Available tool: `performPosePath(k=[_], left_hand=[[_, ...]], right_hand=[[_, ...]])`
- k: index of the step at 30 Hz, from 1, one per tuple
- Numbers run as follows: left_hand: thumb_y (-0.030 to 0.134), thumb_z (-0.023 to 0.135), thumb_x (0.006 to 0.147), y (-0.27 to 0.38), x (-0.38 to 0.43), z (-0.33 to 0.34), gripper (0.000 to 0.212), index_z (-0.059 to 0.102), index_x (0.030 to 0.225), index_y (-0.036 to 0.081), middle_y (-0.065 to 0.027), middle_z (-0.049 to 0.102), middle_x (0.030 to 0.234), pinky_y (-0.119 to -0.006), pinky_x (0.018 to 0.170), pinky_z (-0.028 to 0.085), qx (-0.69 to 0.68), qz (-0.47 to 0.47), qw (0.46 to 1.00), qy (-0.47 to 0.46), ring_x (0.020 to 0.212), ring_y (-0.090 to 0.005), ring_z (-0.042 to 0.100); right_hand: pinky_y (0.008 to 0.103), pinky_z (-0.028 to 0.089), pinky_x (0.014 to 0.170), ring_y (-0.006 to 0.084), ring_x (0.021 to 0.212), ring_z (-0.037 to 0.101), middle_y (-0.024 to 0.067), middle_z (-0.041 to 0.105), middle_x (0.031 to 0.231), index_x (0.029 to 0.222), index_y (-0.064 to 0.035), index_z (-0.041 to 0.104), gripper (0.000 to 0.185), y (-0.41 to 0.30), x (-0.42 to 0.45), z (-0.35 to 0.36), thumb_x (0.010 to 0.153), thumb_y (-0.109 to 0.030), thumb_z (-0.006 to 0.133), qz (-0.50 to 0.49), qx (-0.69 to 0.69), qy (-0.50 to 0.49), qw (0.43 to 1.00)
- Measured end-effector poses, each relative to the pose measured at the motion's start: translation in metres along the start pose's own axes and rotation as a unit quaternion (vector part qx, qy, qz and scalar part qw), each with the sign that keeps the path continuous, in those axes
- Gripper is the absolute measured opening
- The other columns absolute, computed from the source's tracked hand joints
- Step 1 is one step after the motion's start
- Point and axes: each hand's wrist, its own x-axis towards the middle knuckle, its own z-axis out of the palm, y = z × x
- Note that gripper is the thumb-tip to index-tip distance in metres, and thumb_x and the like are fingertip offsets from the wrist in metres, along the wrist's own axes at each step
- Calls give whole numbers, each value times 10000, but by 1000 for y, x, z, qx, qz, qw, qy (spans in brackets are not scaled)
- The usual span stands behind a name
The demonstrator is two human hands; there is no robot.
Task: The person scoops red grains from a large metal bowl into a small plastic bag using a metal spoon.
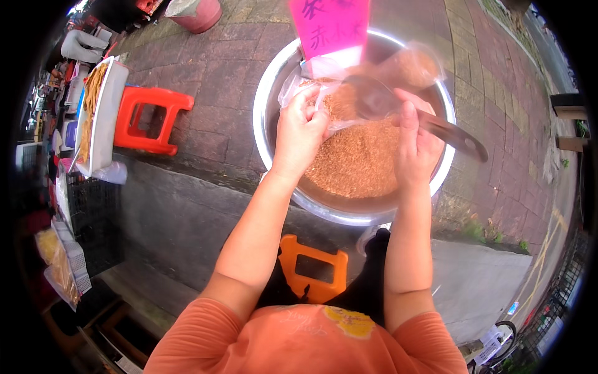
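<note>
Before me stands a wide metal basin (261,126) with reddish-brown grain (355,159) heaped in it. My left hand (303,124) pinches the edge of a clear plastic bag (343,123), which lies over the grain and has some inside. In my right hand (418,140) is a metal scoop (455,135), gripped by its handle. Its bowl is blurred and tilted at the bag's mouth; how much grain it carries I cannot tell. At the basin's far right, a filled clear bag (416,68) rests near the rim.
A pink sign (331,28) with handwriting rises from the basin's far side. An orange plastic stool (322,290) is between my legs. To the left are a red stool (149,121), a white tub (105,117) and a black crate (93,219). A stone kerb edge (187,173) crosses the ground.
</note>
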Motion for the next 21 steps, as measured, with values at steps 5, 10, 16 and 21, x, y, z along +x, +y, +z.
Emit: performPosePath(k=[5,10,16,21], left_hand=[[40,515,829,2,-1,-3,450,448,1255,-87,-1,541,639,-193,458,370,-20,-2,1000,4,522,-46,473],[38,509,829,3,1,2,448,455,1253,-94,-7,541,632,-188,448,364,-28,1,999,15,507,-47,464],[42,508,837,0,2,4,412,500,1233,-69,-7,538,619,-193,446,367,-63,-14,998,21,503,-44,464],[42,512,849,-3,0,4,383,523,1221,-53,2,539,618,-193,454,373,-23,17,999,22,511,-38,466]], right_hand=[[226,413,623,97,715,509,34,562,803,1060,3,620,249,19,-2,-11,969,-180,479,45,-19,109,993],[420,469,753,334,781,635,217,642,781,973,9,667,441,63,-17,-5,940,-376,455,267,-326,-276,864],[417,469,729,331,749,643,176,640,708,928,-50,687,372,64,-25,-1,921,-343,459,285,-256,-247,890],[276,376,518,105,540,496,9,522,566,862,-21,675,341,40,0,-25,943,-292,483,279,-112,-27,953]])
